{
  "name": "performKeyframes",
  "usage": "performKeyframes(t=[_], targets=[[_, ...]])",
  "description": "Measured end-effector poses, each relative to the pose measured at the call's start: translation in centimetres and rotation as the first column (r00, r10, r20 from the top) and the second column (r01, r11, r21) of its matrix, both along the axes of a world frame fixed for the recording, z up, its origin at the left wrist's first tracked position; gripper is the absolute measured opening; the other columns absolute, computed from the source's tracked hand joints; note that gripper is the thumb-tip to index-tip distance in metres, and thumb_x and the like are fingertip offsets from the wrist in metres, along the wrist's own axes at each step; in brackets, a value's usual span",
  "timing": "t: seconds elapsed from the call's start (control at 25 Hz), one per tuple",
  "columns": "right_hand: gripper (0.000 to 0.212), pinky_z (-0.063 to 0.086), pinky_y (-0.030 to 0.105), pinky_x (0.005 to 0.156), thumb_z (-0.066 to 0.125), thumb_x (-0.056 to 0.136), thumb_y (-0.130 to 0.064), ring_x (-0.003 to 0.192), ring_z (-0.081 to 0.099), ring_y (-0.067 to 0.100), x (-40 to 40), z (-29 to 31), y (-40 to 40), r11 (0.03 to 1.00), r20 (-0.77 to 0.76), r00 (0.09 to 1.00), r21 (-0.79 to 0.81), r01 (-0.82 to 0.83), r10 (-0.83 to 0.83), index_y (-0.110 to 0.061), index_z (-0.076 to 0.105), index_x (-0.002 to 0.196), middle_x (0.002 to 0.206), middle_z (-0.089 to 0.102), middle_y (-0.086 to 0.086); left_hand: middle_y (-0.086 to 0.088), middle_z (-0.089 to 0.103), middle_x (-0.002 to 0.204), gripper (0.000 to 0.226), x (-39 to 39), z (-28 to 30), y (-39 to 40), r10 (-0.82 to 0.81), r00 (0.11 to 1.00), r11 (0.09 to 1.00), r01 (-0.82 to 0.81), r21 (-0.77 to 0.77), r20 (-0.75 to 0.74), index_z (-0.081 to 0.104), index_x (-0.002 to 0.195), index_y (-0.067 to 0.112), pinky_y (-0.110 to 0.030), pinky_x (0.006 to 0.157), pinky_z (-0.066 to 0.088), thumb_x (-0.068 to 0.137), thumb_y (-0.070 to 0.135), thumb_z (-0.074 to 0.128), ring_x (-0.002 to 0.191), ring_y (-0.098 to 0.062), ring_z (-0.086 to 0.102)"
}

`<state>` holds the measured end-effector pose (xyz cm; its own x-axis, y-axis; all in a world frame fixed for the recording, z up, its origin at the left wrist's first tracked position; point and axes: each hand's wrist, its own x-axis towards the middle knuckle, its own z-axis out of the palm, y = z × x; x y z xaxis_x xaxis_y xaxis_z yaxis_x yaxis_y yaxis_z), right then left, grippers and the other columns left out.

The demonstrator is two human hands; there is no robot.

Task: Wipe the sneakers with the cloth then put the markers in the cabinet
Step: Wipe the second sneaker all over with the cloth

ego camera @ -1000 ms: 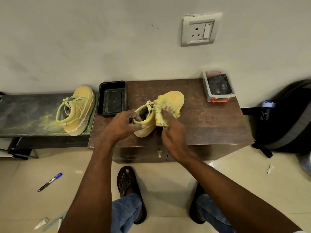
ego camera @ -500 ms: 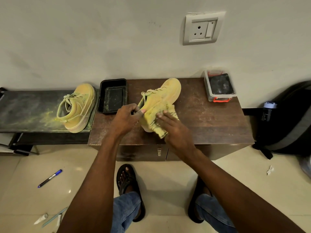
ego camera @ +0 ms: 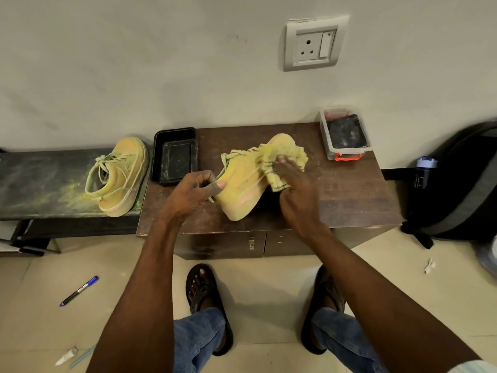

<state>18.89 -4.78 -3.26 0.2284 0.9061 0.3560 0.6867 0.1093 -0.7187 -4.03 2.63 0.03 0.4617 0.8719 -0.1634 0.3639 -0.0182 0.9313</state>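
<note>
A yellow-dusted sneaker (ego camera: 243, 184) lies tilted on its side on the brown cabinet top (ego camera: 347, 195). My left hand (ego camera: 192, 195) grips its heel end. My right hand (ego camera: 295, 189) presses a crumpled yellow cloth (ego camera: 279, 168) against the toe half of the sneaker. The second sneaker (ego camera: 119, 176) stands on the dark bench (ego camera: 35, 184) at the left. A blue-capped marker (ego camera: 78, 291) lies on the floor at the left. A white marker (ego camera: 66, 356) and a pale green one (ego camera: 82, 356) lie near the bottom left corner. The cabinet doors (ego camera: 252, 243) are closed.
A black tray (ego camera: 174, 157) sits at the cabinet's back left, a clear box with red clips (ego camera: 345, 137) at the back right. A dark backpack (ego camera: 457, 184) with a bottle leans by the wall on the right. My sandalled feet (ego camera: 207, 294) stand before the cabinet.
My right hand slid the cloth from the sneaker's heel side up towards the toe. The sneaker has turned more onto its side under my left hand's grip.
</note>
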Motion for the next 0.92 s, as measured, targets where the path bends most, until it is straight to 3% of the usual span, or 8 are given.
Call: performKeyframes(t=[0.12, 0.28, 0.4, 0.52, 0.6, 0.68, 0.76, 0.92], targets=[[0.064, 0.038, 0.042, 0.11, 0.035, 0.068, -0.003, 0.136, 0.04, 0.025, -1.8, 1.1, -0.4, 0.998, -0.041, 0.998, -0.038, 0.042, -0.044, -0.004, 0.057, 0.128, 0.137, 0.053, 0.011, 0.001, 0.049, 0.064, 0.026, 0.0, 0.1, 0.1, -0.049, 0.998, 0.998, 0.05, -0.038, 0.026, 0.053, 0.068, 0.011, -0.016, 0.054, 0.039, 0.093, 0.017, 0.059, 0.057, -0.003, 0.044], [0.059, 0.04, 0.04, 0.107, 0.032, 0.073, -0.003, 0.133, 0.044, 0.027, -5.5, 1.3, -1.9, 0.902, 0.331, 0.857, 0.04, -0.43, 0.394, -0.003, 0.059, 0.126, 0.135, 0.056, 0.01, -0.011, 0.062, 0.084, 0.012, -0.6, -0.2, 0.3, -0.039, 0.993, 0.989, 0.054, -0.135, 0.111, 0.062, 0.09, -0.001, -0.026, 0.067, 0.05, 0.085, 0.01, 0.062, 0.074, -0.014, 0.059], [0.065, 0.038, 0.043, 0.11, 0.038, 0.067, 0.005, 0.136, 0.04, 0.024, -1.5, 0.6, 0.0, 0.992, 0.108, 0.986, 0.029, -0.127, 0.123, -0.003, 0.057, 0.128, 0.137, 0.054, 0.011, -0.012, 0.051, 0.076, 0.033, -0.9, -0.1, 0.0, -0.074, 0.995, 0.99, 0.082, -0.115, 0.066, 0.055, 0.075, 0.006, -0.027, 0.063, 0.04, 0.079, 0.036, 0.066, 0.071, -0.018, 0.046], [0.066, 0.037, 0.042, 0.11, 0.04, 0.065, 0.004, 0.137, 0.038, 0.023, 0.4, 0.8, 0.6, 0.978, -0.14, 0.97, -0.084, 0.189, -0.199, -0.003, 0.057, 0.129, 0.138, 0.052, 0.01, -0.011, 0.049, 0.075, 0.037, -0.6, -0.1, 0.1, -0.07, 0.996, 0.991, 0.075, -0.108, 0.056, 0.054, 0.075, 0.004, -0.027, 0.063, 0.039, 0.08, 0.039, 0.066, 0.071, -0.021, 0.044], [0.063, 0.034, 0.041, 0.113, 0.04, 0.07, 0.002, 0.139, 0.034, 0.026, -3.0, 1.7, -0.3, 0.998, -0.002, 1.0, -0.06, 0.011, -0.011, -0.004, 0.054, 0.131, 0.14, 0.05, 0.01, -0.01, 0.051, 0.075, 0.028, -0.3, -0.1, 0.2, -0.035, 0.997, 0.993, 0.043, -0.11, 0.074, 0.056, 0.078, 0.003, -0.025, 0.062, 0.041, 0.083, 0.03, 0.063, 0.068, -0.016, 0.048], [0.06, 0.034, 0.041, 0.112, 0.035, 0.074, -0.001, 0.137, 0.037, 0.029, -5.9, 1.4, -1.8, 0.95, 0.232, 0.925, 0.014, -0.311, 0.3, -0.002, 0.055, 0.13, 0.139, 0.051, 0.011, -0.009, 0.06, 0.081, 0.013, -0.1, -0.1, 0.3, 0.008, 0.994, 0.99, 0.008, -0.139, 0.113, 0.062, 0.09, 0.003, -0.028, 0.066, 0.048, 0.088, 0.016, 0.06, 0.07, -0.012, 0.056], [0.061, 0.035, 0.04, 0.111, 0.033, 0.072, -0.002, 0.136, 0.039, 0.028, -4.9, 0.9, -1.3, 0.91, 0.338, 0.863, 0.038, -0.412, 0.376, -0.003, 0.056, 0.129, 0.138, 0.053, 0.01, -0.013, 0.061, 0.086, 0.005, -0.2, -0.2, 0.3, 0.014, 0.994, 0.989, 0.003, -0.149, 0.112, 0.062, 0.088, 0.006, -0.031, 0.071, 0.048, 0.09, 0.011, 0.06, 0.077, -0.018, 0.057], [0.067, 0.035, 0.041, 0.111, 0.039, 0.066, 0.004, 0.138, 0.037, 0.024, 1.0, 0.3, 0.5, 0.99, -0.129, 0.982, -0.028, 0.138, -0.14, -0.003, 0.056, 0.13, 0.138, 0.052, 0.01, -0.008, 0.049, 0.073, 0.027, -0.4, 0.2, 0.0, -0.035, 0.998, 0.995, 0.039, -0.087, 0.053, 0.054, 0.074, 0.006, -0.023, 0.06, 0.039, 0.086, 0.028, 0.064, 0.067, -0.013, 0.045]])
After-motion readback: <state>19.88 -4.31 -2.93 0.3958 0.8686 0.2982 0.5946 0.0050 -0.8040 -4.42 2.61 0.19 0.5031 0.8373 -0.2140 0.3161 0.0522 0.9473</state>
